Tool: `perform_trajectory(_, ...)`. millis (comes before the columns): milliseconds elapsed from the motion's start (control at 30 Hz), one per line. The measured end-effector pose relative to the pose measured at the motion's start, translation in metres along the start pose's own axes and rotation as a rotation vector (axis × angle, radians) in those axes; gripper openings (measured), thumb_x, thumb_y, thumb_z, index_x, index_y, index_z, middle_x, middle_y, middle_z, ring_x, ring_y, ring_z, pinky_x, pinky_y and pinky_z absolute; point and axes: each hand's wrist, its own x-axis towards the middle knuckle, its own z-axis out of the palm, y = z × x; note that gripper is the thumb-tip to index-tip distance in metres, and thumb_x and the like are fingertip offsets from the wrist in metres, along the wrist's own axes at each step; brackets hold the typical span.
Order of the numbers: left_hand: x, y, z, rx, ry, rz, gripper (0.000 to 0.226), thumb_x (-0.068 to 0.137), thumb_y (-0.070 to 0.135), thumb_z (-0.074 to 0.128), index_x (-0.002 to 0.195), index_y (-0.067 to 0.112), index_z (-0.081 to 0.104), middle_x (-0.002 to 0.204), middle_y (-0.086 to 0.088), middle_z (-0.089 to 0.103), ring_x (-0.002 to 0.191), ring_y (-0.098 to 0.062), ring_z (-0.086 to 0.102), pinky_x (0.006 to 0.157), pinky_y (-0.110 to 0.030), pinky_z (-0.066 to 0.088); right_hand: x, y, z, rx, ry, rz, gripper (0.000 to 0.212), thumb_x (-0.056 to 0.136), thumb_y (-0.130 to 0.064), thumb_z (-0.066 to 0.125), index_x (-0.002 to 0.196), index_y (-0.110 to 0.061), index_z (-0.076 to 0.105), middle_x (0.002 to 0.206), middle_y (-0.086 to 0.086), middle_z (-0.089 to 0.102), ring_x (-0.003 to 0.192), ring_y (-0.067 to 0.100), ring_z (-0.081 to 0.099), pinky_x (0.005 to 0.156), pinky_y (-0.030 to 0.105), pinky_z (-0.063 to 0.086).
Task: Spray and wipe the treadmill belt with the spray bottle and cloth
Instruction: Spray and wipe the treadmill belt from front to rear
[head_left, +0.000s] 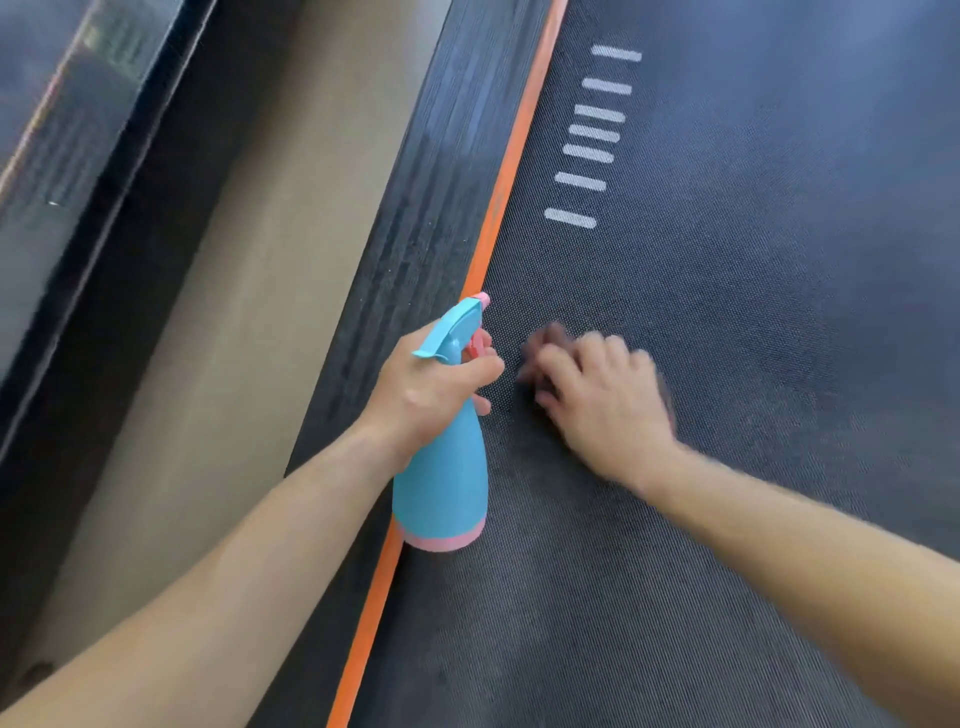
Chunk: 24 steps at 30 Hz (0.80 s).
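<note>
The dark textured treadmill belt (727, 291) fills the right of the view. My left hand (431, 389) grips the neck of a blue spray bottle (441, 478) with a pink base and pink trigger, held upright at the belt's left edge, nozzle pointing up the belt. My right hand (602, 395) presses flat on the belt just right of the bottle and is blurred by motion. A dark cloth (545, 340) shows only as a smudge under its fingertips, mostly hidden by the hand.
An orange strip (498, 208) borders the belt's left edge, with the black ribbed side rail (415, 218) beyond it. Several white dashes (587, 156) mark the belt farther up. A beige floor band (218, 312) and dark glass lie to the left.
</note>
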Motion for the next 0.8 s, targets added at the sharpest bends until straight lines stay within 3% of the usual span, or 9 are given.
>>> perform_trajectory(67,-0.003,-0.002,-0.005,-0.001,0.024,0.002,0.050,0.095,0.014,0.074,0.129,0.049,0.065,0.114,-0.005,0.072,0.070,-0.020,0.072,0.062,-0.018,0.055,-0.035,-0.025,0.001,0.063,-0.040,-0.168,0.037,0.093,-0.050,0.054,0.118,-0.023,0.059,0.100,0.012,0.054,0.086,0.034,0.053,0.066,0.046,0.041)
perform_trajectory(133,-0.004,-0.005,-0.010,0.006,0.040,-0.005,0.047,0.095,0.018,0.076,0.122,0.055,0.064,0.118,-0.003,0.073,0.067,-0.018,0.075,0.069,-0.023,0.059,-0.029,-0.023,0.003,0.093,-0.053,-0.212,0.039,0.094,-0.051,0.051,0.122,-0.024,0.059,0.100,0.011,0.054,0.085,0.034,0.053,0.065,0.046,0.043)
perform_trajectory(233,-0.003,-0.009,-0.017,0.032,0.054,-0.018,0.040,0.089,0.025,0.079,0.111,0.057,0.068,0.117,0.000,0.074,0.067,-0.018,0.075,0.087,-0.041,0.065,0.029,-0.011,0.008,0.062,0.006,-0.117,0.043,0.094,-0.053,0.047,0.122,-0.023,0.057,0.104,0.012,0.054,0.089,0.035,0.054,0.067,0.046,0.045)
perform_trajectory(300,-0.002,-0.012,-0.020,0.059,0.059,-0.024,0.043,0.083,0.030,0.078,0.117,0.054,0.070,0.117,0.001,0.074,0.070,-0.016,0.076,0.090,-0.047,0.064,0.076,0.001,0.009,0.057,-0.005,-0.003,0.044,0.094,-0.054,0.049,0.125,-0.023,0.055,0.109,0.013,0.054,0.096,0.037,0.055,0.071,0.048,0.046)
perform_trajectory(367,-0.002,-0.012,-0.020,0.087,0.055,-0.026,0.047,0.086,0.030,0.078,0.129,0.046,0.069,0.118,0.003,0.074,0.070,-0.016,0.077,0.088,-0.045,0.063,0.101,0.010,0.011,0.043,-0.032,0.053,0.045,0.094,-0.054,0.051,0.126,-0.023,0.053,0.114,0.014,0.053,0.101,0.037,0.054,0.075,0.049,0.047)
perform_trajectory(467,-0.003,-0.008,-0.018,0.084,0.054,-0.006,0.047,0.084,0.030,0.079,0.125,0.051,0.068,0.118,0.001,0.074,0.069,-0.016,0.076,0.088,-0.044,0.063,0.080,-0.003,0.008,0.008,0.004,0.090,0.041,0.092,-0.053,0.053,0.120,-0.023,0.055,0.110,0.013,0.054,0.098,0.036,0.053,0.073,0.048,0.044)
perform_trajectory(567,-0.005,-0.001,-0.014,0.040,0.054,0.011,0.043,0.084,0.028,0.079,0.114,0.055,0.068,0.118,-0.005,0.074,0.070,-0.018,0.074,0.082,-0.041,0.066,0.015,-0.027,0.004,0.074,-0.001,-0.140,0.037,0.093,-0.052,0.052,0.117,-0.024,0.057,0.103,0.011,0.054,0.090,0.034,0.053,0.069,0.046,0.041)
perform_trajectory(667,-0.006,0.005,-0.014,0.041,0.043,0.019,0.046,0.078,0.034,0.075,0.114,0.061,0.065,0.116,-0.003,0.075,0.068,-0.019,0.077,0.088,-0.043,0.063,0.011,-0.017,0.004,0.122,-0.047,-0.304,0.040,0.095,-0.054,0.050,0.122,-0.025,0.054,0.103,0.011,0.053,0.086,0.033,0.053,0.064,0.045,0.042)
perform_trajectory(800,-0.003,0.003,-0.016,0.009,0.053,0.030,0.055,0.081,0.031,0.078,0.129,0.055,0.064,0.119,-0.002,0.073,0.067,-0.019,0.075,0.085,-0.040,0.063,0.097,0.012,0.009,0.072,-0.038,-0.041,0.045,0.093,-0.055,0.054,0.128,-0.027,0.052,0.113,0.013,0.053,0.100,0.037,0.055,0.074,0.049,0.048)
